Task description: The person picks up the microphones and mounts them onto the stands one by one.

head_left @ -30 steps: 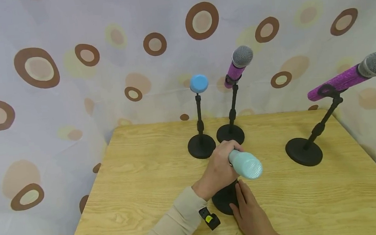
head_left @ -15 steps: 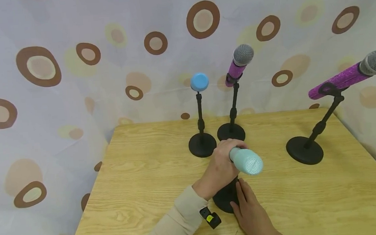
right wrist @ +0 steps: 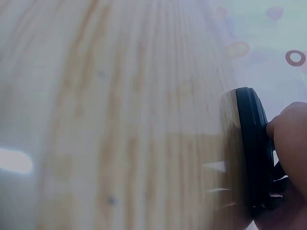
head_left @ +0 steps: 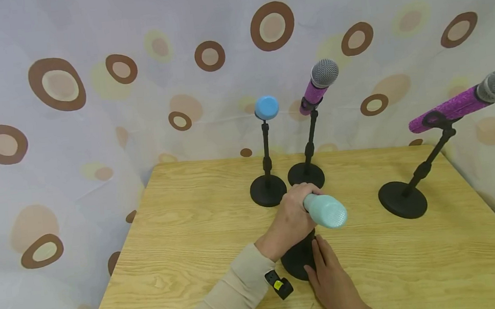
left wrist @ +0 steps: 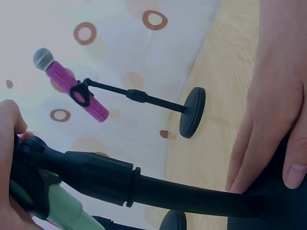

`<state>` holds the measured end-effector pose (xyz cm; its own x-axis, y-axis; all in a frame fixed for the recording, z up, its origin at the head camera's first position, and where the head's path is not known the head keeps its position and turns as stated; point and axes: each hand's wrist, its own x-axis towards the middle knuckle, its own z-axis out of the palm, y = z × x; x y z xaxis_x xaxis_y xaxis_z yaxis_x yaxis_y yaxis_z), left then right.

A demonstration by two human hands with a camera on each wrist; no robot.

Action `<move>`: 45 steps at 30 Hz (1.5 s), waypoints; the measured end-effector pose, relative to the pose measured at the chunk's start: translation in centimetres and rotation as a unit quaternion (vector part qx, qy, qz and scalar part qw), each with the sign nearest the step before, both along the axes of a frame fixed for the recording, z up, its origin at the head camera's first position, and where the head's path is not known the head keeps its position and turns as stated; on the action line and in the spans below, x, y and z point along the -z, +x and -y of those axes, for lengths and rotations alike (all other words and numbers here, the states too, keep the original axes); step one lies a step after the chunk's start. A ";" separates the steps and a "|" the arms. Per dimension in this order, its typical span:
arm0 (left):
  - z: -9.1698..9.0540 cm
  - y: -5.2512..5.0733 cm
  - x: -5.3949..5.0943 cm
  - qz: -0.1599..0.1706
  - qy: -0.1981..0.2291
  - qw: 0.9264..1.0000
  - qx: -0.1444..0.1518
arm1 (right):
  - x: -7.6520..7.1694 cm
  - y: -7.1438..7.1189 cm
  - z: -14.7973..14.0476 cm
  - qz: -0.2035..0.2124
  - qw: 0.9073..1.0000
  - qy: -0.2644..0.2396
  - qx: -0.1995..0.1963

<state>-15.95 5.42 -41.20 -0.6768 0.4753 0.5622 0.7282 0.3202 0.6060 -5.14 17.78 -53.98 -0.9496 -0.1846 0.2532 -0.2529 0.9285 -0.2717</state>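
Observation:
In the head view my left hand (head_left: 290, 222) grips a mint-green microphone (head_left: 326, 211) at the clip of its black stand. The microphone's round head points toward me and to the right. The round black base (head_left: 298, 262) stands on the table, partly covered by both hands. My right hand (head_left: 332, 280) rests on the base's right side, its fingers lying straight near the foot of the pole. The left wrist view shows the black pole (left wrist: 192, 195) running from the clip to the base. In the right wrist view the base's edge (right wrist: 252, 148) is seen side-on against the right hand.
Behind my hands stand a blue-headed microphone (head_left: 266, 107) and a purple microphone (head_left: 313, 92), each on a black stand. Another purple microphone (head_left: 451, 108) is on a stand at the right. The wooden table (head_left: 184, 238) meets a patterned cloth (head_left: 199, 11) at the back.
The mint-green microphone's head has tipped slightly upward in my left hand. My right hand stays on the base. The whole head view has shifted a little.

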 end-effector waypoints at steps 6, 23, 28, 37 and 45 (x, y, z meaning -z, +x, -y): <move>-0.1 -0.3 0.4 0.001 0.012 1.000 0.009 | -0.1 -0.1 0.0 0.013 1.000 -0.014 0.003; -0.2 -0.6 1.2 0.026 0.053 0.998 0.024 | -0.5 0.1 0.0 0.026 0.999 -0.028 0.005; -0.3 -0.6 1.4 0.020 0.058 0.998 0.012 | -0.4 0.1 0.0 0.027 0.999 -0.035 0.004; -0.3 -0.6 1.7 0.008 0.066 0.998 0.009 | -0.4 0.1 0.1 0.024 0.999 -0.046 0.005; -0.2 0.0 2.0 0.034 0.075 0.997 0.001 | -0.3 0.1 0.2 0.029 0.999 -0.040 0.006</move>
<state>-15.95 5.64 -43.25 -0.7147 0.3914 0.5797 0.6845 0.2206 0.6949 -5.04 17.62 -53.66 -0.9651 -0.1540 0.2120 -0.2235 0.9060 -0.3595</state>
